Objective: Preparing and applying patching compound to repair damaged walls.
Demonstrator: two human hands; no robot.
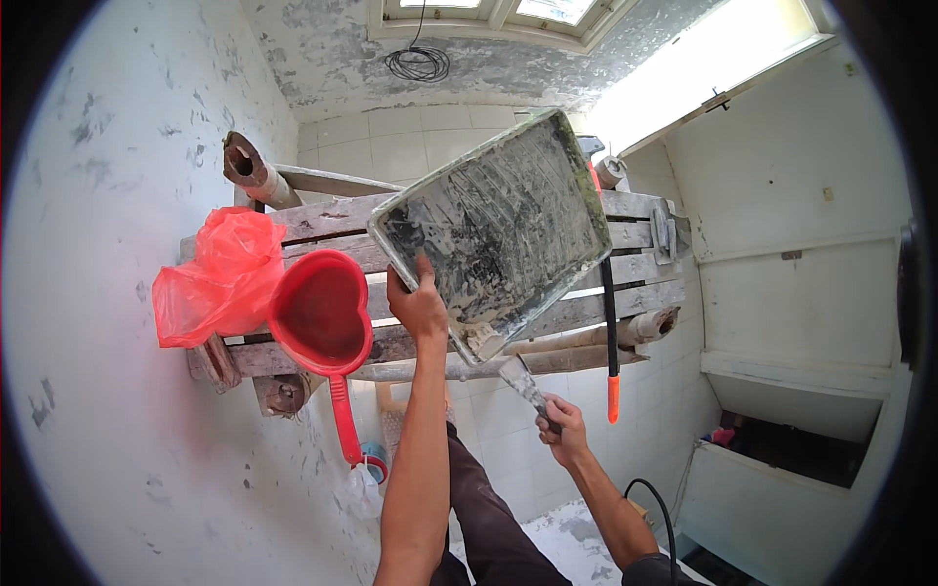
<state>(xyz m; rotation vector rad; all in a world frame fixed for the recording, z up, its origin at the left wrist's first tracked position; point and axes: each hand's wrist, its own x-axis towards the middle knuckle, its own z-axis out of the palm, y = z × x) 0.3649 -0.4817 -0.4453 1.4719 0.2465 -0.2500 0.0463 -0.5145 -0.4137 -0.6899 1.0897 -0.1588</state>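
My left hand (420,311) grips the near left edge of a dark rectangular tray (518,210), its thumb over the rim. Streaks of pale grey putty cover the tray's inside, and it sits at a slant above the wooden slats. A small lump of putty (483,339) lies in its near corner. Closed around the handle of a putty knife (526,384) is my right hand (563,433). The knife's smeared blade points up and left, just below the tray's near corner and apart from it.
A slatted wooden platform (337,217) on round poles spans the middle. On its left are a red plastic bag (230,264) and a red heart-shaped dipper (320,311). A long black tool with an orange handle end (613,391) lies across its right. Coiled cable (418,64) hangs beyond.
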